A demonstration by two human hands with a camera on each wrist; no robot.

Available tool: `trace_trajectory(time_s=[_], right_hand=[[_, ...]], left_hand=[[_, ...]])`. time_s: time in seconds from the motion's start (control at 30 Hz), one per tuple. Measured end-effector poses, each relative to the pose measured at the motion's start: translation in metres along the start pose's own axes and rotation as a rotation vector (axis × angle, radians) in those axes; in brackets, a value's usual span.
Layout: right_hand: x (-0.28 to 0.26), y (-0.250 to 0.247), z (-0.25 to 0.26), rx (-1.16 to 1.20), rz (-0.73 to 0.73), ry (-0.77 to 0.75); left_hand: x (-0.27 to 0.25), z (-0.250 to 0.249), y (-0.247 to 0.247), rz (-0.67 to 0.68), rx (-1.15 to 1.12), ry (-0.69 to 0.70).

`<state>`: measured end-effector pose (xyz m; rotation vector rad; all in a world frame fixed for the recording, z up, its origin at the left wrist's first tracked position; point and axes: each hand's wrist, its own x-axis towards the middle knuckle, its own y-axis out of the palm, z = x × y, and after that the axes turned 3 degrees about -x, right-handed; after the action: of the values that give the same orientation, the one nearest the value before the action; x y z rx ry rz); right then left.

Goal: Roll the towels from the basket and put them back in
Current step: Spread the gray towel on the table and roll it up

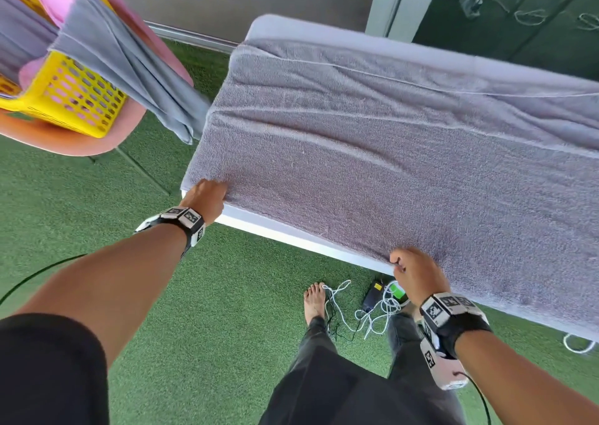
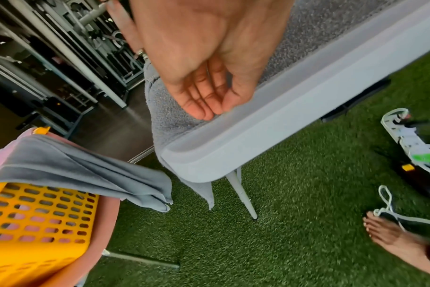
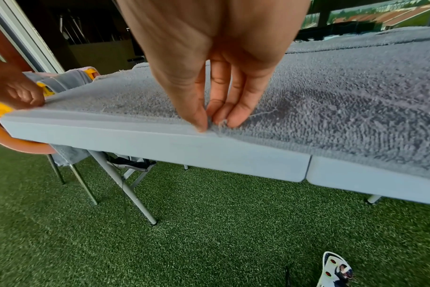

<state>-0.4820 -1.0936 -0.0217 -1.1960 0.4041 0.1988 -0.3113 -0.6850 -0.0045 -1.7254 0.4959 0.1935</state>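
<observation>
Two hands on the near hem: your right hand pinches the grey towel between thumb and fingertips at the table edge, lower centre of frame. Your left hand grips the near left corner, fingers curled on the cloth. Towel's spread along the white table, one end hanging off. Upper left, a yellow basket on a pink chair, another grey towel draped over its rim. Green turf underfoot.
</observation>
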Motion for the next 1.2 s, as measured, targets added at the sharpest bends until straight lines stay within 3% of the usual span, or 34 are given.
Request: trace_trajectory(time_s=[0.1,0.27,0.6,0.87,1.07,1.2], right_hand=[[0.000,-0.002,0.001,0.012,0.013,-0.009],[-0.001,0.000,-0.002,0.012,0.018,-0.010],[0.007,0.000,0.000,0.032,0.054,0.072],[-0.002,-0.015,0.005,0.074,0.090,0.027],[-0.025,-0.024,0.012,0.091,0.125,-0.083],[-0.034,-0.016,0.012,0.055,0.289,-0.071]], left_hand=[[-0.002,0.005,-0.001,0.015,0.029,0.032],[0.005,0.023,0.000,-0.124,0.004,0.068],[0.017,0.036,0.000,-0.111,0.005,0.095],[-0.003,0.034,-0.013,-0.110,-0.098,0.040],[-0.042,0.046,-0.022,-0.025,-0.154,-0.008],[-0.061,0.065,-0.006,0.032,-0.174,-0.024]])
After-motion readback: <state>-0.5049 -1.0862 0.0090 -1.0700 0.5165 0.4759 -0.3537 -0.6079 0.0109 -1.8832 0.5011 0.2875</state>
